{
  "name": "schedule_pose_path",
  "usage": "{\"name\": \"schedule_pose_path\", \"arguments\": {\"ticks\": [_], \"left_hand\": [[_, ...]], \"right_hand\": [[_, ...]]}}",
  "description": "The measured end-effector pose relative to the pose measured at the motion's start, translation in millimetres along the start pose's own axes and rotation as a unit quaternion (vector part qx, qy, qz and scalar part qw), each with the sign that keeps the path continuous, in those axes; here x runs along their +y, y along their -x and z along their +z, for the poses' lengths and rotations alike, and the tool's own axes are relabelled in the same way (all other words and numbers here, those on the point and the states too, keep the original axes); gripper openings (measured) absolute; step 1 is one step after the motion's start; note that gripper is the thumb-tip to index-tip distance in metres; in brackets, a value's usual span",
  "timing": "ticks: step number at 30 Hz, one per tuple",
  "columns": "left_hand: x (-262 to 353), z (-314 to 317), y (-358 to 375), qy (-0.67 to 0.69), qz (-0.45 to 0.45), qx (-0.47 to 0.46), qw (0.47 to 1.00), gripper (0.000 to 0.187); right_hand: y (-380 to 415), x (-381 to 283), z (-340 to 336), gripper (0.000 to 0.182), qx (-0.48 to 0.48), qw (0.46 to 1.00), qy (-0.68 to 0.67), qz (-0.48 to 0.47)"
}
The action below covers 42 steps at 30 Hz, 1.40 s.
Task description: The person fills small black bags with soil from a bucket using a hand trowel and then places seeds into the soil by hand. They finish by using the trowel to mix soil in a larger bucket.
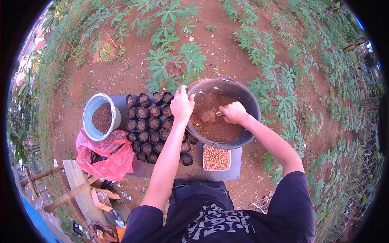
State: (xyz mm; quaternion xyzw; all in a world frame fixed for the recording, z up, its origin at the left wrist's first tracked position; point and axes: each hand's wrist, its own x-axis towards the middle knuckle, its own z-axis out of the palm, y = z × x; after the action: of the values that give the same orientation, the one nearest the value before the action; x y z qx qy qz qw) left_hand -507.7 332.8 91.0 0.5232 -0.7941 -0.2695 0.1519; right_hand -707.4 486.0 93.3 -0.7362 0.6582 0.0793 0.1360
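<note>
Scooping posture: nearest, a tray of seeds on the grey board, then soil-filled black nursery bags. Left hand curls shut over the basin rim. Right hand is fisted on a small trowel in loose red soil; crumbly, spills easily; grip the rigid handle. Farther left, a blue bucket

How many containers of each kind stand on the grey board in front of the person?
Large dark round basin of brown soil: 1
Light blue bucket of dark soil: 1
Small rectangular tray of pale seeds: 1
Small black nursery bags filled with soil: about 23, some partly hidden by the left arm
Total: about 26
</note>
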Motion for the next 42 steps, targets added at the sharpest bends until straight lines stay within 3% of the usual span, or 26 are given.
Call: {"name": "schedule_pose_path", "arguments": {"ticks": [4, 7, 10, 14, 18, 21, 24, 28, 29, 32, 37, 42], "left_hand": [[2.5, -3.5, -0.4, 0.003, -0.020, -0.024, 1.000, 0.047], [-0.9, -1.7, 0.3, -0.003, 0.002, -0.010, 1.000, 0.045], [-1.2, 0.1, -0.1, -0.012, 0.012, -0.001, 1.000, 0.042], [-4.1, 2.6, 0.3, -0.008, 0.017, -0.006, 1.000, 0.043], [-0.3, -3.0, -0.4, -0.002, -0.004, -0.030, 1.000, 0.046], [-3.8, 0.2, 0.3, 0.002, 0.025, 0.000, 1.000, 0.043], [-3.7, 0.9, 1.9, 0.004, 0.036, 0.020, 0.999, 0.042], [-0.9, -0.1, 0.2, 0.001, 0.023, 0.013, 1.000, 0.043], [-0.3, -0.5, -0.1, -0.003, 0.021, 0.010, 1.000, 0.043], [2.9, -3.1, -2.4, -0.012, 0.007, -0.002, 1.000, 0.043], [9.4, -3.6, -3.5, -0.024, -0.015, -0.020, 0.999, 0.040], [9.9, -3.5, -5.2, -0.027, -0.026, -0.027, 0.999, 0.040]], "right_hand": [[40.7, -7.3, -12.8, 0.018, 0.008, 0.999, 0.033, 0.017], [69.8, -5.0, -17.0, 0.014, 0.064, 0.994, 0.072, -0.047], [92.7, -9.3, -26.9, 0.013, 0.070, 0.990, 0.108, -0.051], [101.2, -21.8, -47.1, 0.016, 0.112, 0.984, 0.140, 0.008], [81.4, -17.9, -46.6, 0.017, 0.104, 0.987, 0.087, 0.092], [51.2, -15.7, -53.0, 0.022, 0.018, 0.977, 0.041, 0.209], [16.7, 4.4, -22.0, 0.034, 0.036, 0.967, 0.034, 0.250], [-41.2, 21.6, 17.0, 0.028, 0.025, 0.950, 0.037, 0.310], [-54.1, 25.3, 32.0, 0.026, 0.011, 0.948, 0.068, 0.311], [-78.6, 22.4, 27.8, 0.025, -0.117, 0.964, 0.145, 0.189], [-78.9, 30.6, 41.1, 0.023, -0.130, 0.969, 0.174, 0.119], [-73.2, 33.5, 33.8, 0.027, -0.136, 0.975, 0.101, 0.140]]}}
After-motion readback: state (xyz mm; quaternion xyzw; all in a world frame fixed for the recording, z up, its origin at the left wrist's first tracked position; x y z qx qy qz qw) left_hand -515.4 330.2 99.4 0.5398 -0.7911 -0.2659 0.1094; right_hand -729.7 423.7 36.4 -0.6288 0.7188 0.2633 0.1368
